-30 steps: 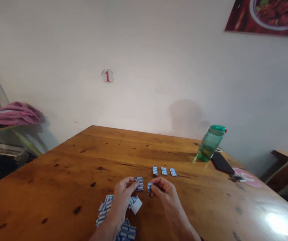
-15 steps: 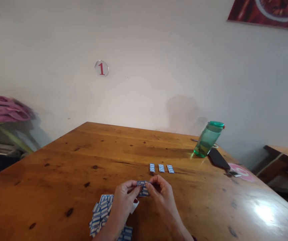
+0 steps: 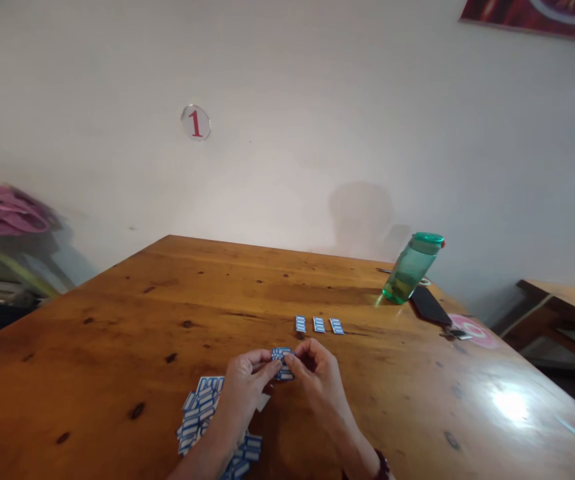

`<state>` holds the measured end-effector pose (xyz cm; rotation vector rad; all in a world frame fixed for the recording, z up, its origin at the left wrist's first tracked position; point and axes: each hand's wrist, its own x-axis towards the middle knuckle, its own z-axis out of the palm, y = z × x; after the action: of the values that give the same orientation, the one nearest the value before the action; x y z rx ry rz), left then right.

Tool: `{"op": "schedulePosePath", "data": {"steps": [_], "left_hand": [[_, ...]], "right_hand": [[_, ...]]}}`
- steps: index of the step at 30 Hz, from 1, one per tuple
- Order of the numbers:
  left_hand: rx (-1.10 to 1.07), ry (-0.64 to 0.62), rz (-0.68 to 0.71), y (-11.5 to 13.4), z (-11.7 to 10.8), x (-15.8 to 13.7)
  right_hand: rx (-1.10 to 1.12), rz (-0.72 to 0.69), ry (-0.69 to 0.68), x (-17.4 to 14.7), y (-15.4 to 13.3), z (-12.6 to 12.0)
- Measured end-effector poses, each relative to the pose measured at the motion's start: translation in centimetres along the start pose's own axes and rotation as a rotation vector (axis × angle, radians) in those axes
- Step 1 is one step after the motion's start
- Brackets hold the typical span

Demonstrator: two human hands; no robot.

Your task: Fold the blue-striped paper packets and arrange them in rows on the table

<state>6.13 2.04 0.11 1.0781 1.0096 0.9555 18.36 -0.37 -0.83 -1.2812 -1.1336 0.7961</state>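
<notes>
Between the fingertips of both hands is a small stack of blue-and-white printed labels (image 3: 281, 355). My left hand (image 3: 243, 385) pinches its left side with thumb and fingers. From the right, my right hand (image 3: 321, 381) grips the other edge, thumb close to the left thumb. A loose pile of similar labels (image 3: 198, 410) lies on the table, partly hidden by my left hand and forearm. Beyond the hands, three small label pieces sit apart in a row: a left one (image 3: 300, 324), a middle one (image 3: 319, 325) and a right one (image 3: 336, 326). A white scrap (image 3: 262, 401) shows beneath my left hand.
On the knotted wooden table (image 3: 117, 320), a green bottle (image 3: 412, 268) stands at the far right. Beside it are a dark phone (image 3: 429, 305), a pink round disc (image 3: 480, 332) and a small metal item (image 3: 455, 332). A wall (image 3: 277, 120) rises behind the table.
The view has shifted slightly, so everything sits a little higher and further left. Both hands keep hold of the labels; the fingers have moved slightly and more of the stack's upper face shows.
</notes>
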Motion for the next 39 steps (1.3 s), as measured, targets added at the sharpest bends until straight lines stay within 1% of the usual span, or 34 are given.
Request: {"op": "schedulePosePath", "data": {"steps": [5, 7, 13, 20, 26, 34, 39], "left_hand": [[0.005, -0.029, 0.002, 0.12, -0.04, -0.14], [-0.001, -0.035, 0.001, 0.25, 0.04, -0.25], [0.023, -0.018, 0.026, 0.13, 0.06, -0.25], [0.002, -0.031, 0.041, 0.31, 0.08, -0.58], [-0.040, -0.035, 0.051, 0.42, 0.16, -0.62], [-0.034, -0.005, 0.052, 0.51, -0.01, -0.69], [-0.018, -0.002, 0.054, 0.48, 0.04, -0.85]], "right_hand": [[0.012, -0.012, 0.019, -0.07, -0.54, 0.11], [0.049, -0.005, 0.030, -0.07, -0.66, 0.21], [0.221, 0.101, -0.036, -0.07, -0.64, 0.37], [0.323, 0.173, -0.025, -0.16, -1.01, 0.31], [0.321, 0.176, -0.026, -0.06, -0.87, 0.32], [0.282, 0.168, 0.000, 0.09, -0.91, 0.29], [0.277, 0.155, -0.011, 0.00, -0.74, 0.34]]}}
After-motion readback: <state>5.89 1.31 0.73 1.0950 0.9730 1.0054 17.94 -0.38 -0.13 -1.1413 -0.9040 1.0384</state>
